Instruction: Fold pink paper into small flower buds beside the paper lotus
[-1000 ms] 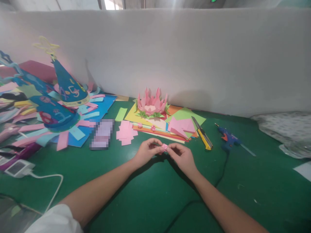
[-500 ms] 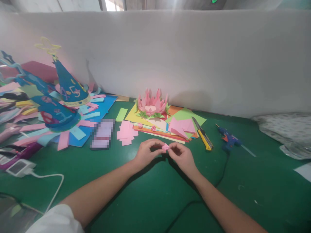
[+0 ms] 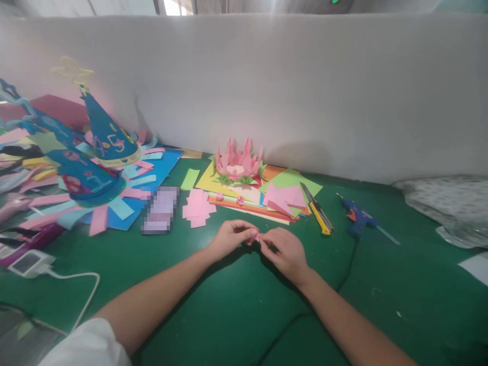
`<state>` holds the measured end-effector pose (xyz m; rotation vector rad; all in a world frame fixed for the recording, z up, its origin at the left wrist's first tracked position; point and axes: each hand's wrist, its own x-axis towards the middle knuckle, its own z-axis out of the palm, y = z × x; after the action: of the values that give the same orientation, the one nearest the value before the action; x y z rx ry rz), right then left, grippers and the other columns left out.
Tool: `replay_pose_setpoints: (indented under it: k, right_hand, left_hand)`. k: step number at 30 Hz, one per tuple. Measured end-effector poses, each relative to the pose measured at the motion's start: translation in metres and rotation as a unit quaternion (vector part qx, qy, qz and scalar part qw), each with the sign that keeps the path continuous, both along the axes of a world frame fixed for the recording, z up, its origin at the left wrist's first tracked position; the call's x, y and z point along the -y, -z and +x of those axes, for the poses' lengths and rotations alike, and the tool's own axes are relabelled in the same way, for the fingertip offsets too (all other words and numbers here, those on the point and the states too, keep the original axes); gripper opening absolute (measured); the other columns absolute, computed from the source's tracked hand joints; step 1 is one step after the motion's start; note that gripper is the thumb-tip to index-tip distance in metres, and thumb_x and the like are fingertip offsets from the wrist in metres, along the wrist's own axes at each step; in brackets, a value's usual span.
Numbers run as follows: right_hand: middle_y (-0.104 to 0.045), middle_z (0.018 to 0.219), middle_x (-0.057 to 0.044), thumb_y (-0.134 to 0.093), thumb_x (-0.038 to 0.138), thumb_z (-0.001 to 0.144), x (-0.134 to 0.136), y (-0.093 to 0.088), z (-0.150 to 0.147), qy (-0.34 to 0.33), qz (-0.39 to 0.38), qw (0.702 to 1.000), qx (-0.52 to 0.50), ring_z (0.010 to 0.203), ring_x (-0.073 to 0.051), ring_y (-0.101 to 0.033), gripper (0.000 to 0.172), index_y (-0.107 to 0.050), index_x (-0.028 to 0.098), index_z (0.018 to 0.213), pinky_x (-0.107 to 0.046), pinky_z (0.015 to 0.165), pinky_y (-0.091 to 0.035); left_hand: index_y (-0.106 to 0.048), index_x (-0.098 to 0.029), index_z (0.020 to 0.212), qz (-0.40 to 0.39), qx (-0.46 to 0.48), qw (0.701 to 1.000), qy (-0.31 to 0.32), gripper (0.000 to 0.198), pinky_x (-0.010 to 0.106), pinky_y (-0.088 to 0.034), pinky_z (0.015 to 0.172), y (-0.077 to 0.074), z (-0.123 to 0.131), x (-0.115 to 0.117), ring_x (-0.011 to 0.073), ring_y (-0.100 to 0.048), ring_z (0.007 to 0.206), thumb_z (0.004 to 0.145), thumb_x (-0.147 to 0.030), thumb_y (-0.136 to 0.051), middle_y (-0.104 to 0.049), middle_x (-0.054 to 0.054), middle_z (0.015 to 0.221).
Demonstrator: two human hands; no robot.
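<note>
Between my fingertips is a small folded piece of pink paper [image 3: 258, 237], mostly covered by the fingers. My left hand [image 3: 232, 239] pinches it from the left, thumb and forefinger together. My right hand [image 3: 284, 251] is closed on its right side, fingers bent. Both hands are just above the green table [image 3: 221, 315]. Beyond them, two small pink folded paper roses [image 3: 240, 201] lie on a stack of coloured paper. Behind those stands a pink paper lotus [image 3: 238, 165] with green leaves at its base. Pink paper pieces [image 3: 198, 208] are piled left of the stack.
A yellow utility knife [image 3: 320, 216] and a blue glue gun [image 3: 358, 216] with its cord lie to the right. Blue paper cone hats [image 3: 109, 134] and paper strips crowd the left. A blurred-out flat object [image 3: 160, 211] and a white box with a cable [image 3: 32, 263] are nearer.
My right fingers have curled in and shifted over the pink paper, so less of it shows. The left hand keeps its pinch. The view has shifted very slightly.
</note>
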<state>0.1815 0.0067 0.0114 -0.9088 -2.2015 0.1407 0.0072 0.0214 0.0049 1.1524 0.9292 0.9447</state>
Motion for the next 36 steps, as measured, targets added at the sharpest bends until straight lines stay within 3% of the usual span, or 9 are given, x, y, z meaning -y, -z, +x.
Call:
replay_pose_setpoints:
  k: [7,13,17,21,29,32,36]
  right_hand:
    - [-0.061,0.065,-0.002,-0.048,0.017,0.083,0.0031,-0.0005,-0.0039,0.006,-0.018,0.999,0.028,0.062,-0.015,-0.052,0.016,-0.059,0.021,0.073,-0.028,0.06,-0.04]
    - [-0.051,0.057,0.001,-0.051,0.019,0.079,0.0016,0.0011,-0.0065,0.061,-0.104,0.99,-0.072,0.054,-0.013,-0.047,0.013,-0.056,0.02,0.067,-0.025,0.054,-0.038]
    - [-0.053,0.06,0.002,-0.052,0.016,0.076,0.0002,0.0027,-0.0059,0.061,-0.159,0.975,-0.142,0.053,-0.011,-0.048,0.009,-0.056,0.02,0.069,-0.023,0.051,-0.04]
    - [-0.057,0.063,0.001,-0.054,0.016,0.073,-0.0013,0.0041,-0.0058,0.096,-0.205,0.953,-0.202,0.052,-0.011,-0.049,0.005,-0.057,0.019,0.07,-0.022,0.05,-0.042]
    - [-0.058,0.06,0.0,-0.054,0.018,0.072,-0.0017,0.0027,-0.0085,0.093,-0.254,0.936,-0.226,0.051,-0.01,-0.049,0.006,-0.058,0.017,0.068,-0.022,0.049,-0.041]
    - [-0.056,0.06,0.001,-0.054,0.017,0.073,-0.0009,0.0015,-0.0096,0.088,-0.264,0.932,-0.234,0.051,-0.01,-0.048,0.006,-0.056,0.017,0.067,-0.021,0.048,-0.041]
    - [-0.053,0.059,0.002,-0.054,0.015,0.072,0.0007,0.0009,-0.01,0.089,-0.241,0.944,-0.208,0.051,-0.01,-0.046,0.006,-0.056,0.018,0.068,-0.021,0.048,-0.039]
  left_hand:
    - [-0.059,-0.01,0.069,-0.027,-0.002,0.999,0.017,0.035,0.02,-0.043,0.051,0.0004,0.0007,-0.0015,0.0052,-0.05,0.047,0.065,-0.043,-0.069,-0.058,-0.001,0.058]
    - [-0.05,-0.015,0.078,-0.03,0.008,1.0,0.004,0.036,0.016,-0.035,0.038,-0.0007,0.006,0.0032,0.0038,-0.045,0.039,0.069,-0.047,-0.063,-0.054,-0.005,0.053]
    - [-0.051,-0.014,0.08,-0.028,0.027,0.999,0.019,0.036,0.016,-0.037,0.043,-0.0017,0.0062,0.0049,0.0034,-0.046,0.043,0.072,-0.047,-0.06,-0.055,-0.004,0.057]
    - [-0.055,-0.014,0.089,-0.019,0.064,0.997,0.037,0.036,0.018,-0.04,0.05,-0.0009,0.0056,0.0037,0.0038,-0.049,0.052,0.066,-0.037,-0.07,-0.055,-0.003,0.068]
    - [-0.065,-0.012,0.078,0.078,0.024,0.996,-0.022,0.023,0.03,-0.046,0.08,-0.0013,0.0038,0.0002,0.0143,-0.057,0.084,0.065,-0.03,-0.071,-0.061,0.006,0.089]
    - [-0.062,-0.011,0.081,0.038,0.053,0.998,-0.009,0.025,0.032,-0.048,0.079,-0.0027,0.0049,0.0015,0.0137,-0.06,0.078,0.067,-0.03,-0.071,-0.064,0.005,0.081]
    - [-0.055,-0.013,0.082,0.023,0.078,0.996,-0.034,0.028,0.025,-0.048,0.066,-0.0029,0.0064,0.0028,0.0106,-0.059,0.068,0.067,-0.032,-0.07,-0.063,0.001,0.072]
